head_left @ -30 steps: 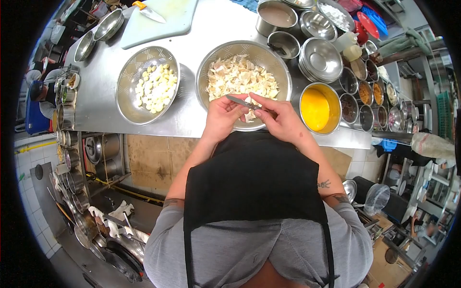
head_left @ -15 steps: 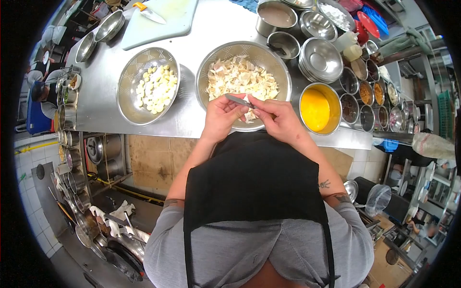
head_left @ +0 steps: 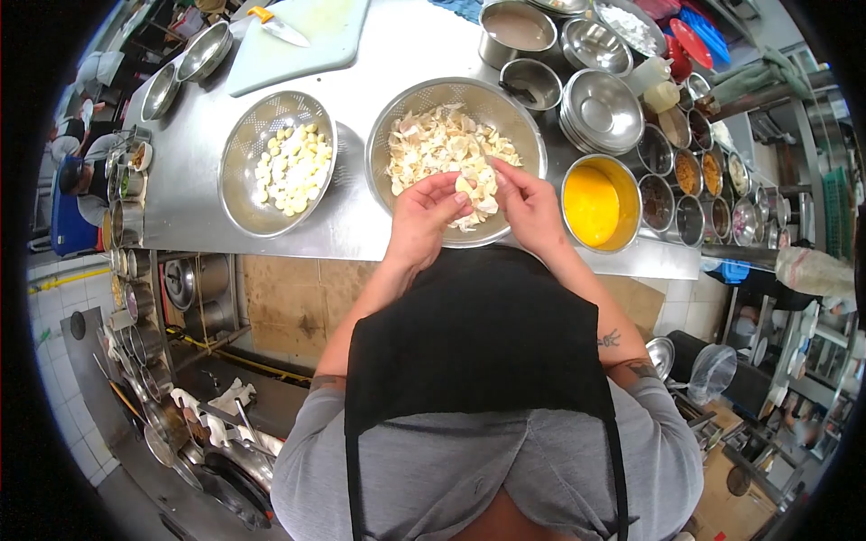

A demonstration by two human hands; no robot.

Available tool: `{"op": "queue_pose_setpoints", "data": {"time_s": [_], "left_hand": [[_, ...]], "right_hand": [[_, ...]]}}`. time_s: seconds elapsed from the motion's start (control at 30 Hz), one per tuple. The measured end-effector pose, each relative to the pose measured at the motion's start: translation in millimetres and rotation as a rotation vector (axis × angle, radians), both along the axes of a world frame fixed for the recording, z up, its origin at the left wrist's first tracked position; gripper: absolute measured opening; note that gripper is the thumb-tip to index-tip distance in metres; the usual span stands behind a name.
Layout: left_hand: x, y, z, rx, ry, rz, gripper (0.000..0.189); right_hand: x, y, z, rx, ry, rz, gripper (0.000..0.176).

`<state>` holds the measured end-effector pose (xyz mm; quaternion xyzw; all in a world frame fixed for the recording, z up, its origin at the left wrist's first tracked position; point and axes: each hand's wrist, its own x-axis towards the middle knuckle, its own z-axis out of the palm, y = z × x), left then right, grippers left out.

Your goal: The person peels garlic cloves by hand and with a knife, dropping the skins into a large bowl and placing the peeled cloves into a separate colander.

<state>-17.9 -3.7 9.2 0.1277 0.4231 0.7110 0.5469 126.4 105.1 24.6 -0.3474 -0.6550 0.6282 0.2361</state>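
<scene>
Over the near part of a large perforated metal bowl (head_left: 532,135) are both hands. Garlic skins and cloves (head_left: 442,140) fill its middle. My left hand (head_left: 424,216) pinches a pale garlic clove (head_left: 464,186) between thumb and fingertips. Close beside it, my right hand (head_left: 532,209) is closed, with a small knife (head_left: 491,163) partly showing at its fingertips; most of the knife is hidden. To the left, a second perforated bowl (head_left: 236,171) holds peeled cloves (head_left: 293,169).
A pot of yellow liquid (head_left: 591,206) stands right of the large bowl. Stacked metal bowls (head_left: 603,110) and sauce containers crowd the right side. An orange-handled knife (head_left: 287,31) lies on a cutting board (head_left: 316,59) at the back left. Another person (head_left: 86,176) is at far left.
My hands have moved slightly apart. The small knife has swung from lying across between the hands to my right fingertips, and the clove now shows in my left hand.
</scene>
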Motion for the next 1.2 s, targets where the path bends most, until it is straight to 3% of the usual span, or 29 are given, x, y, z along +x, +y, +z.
{"op": "queue_pose_setpoints", "data": {"time_s": [0.13, 0.27, 0.43, 0.63, 1.2], "left_hand": [[-5, -1, -7, 0.01, -0.078, 0.008, 0.031], [-7, -2, -10, 0.007, -0.123, 0.008, 0.031], [-7, -1, -10, 0.027, -0.084, 0.016, 0.032], [-5, 0, -8, 0.004, -0.033, 0.025, 0.027], [-2, 0, -5, 0.021, 0.007, 0.016, 0.025]], "right_hand": [[0, -4, 9, -0.283, -0.067, -0.026, 0.031], [4, 2, 3, -0.223, -0.177, 0.123, 0.032], [3, -2, 14, -0.275, -0.052, 0.046, 0.03], [3, -1, 13, -0.323, -0.095, 0.063, 0.035], [3, -7, 12, -0.155, -0.025, 0.213, 0.034]]}}
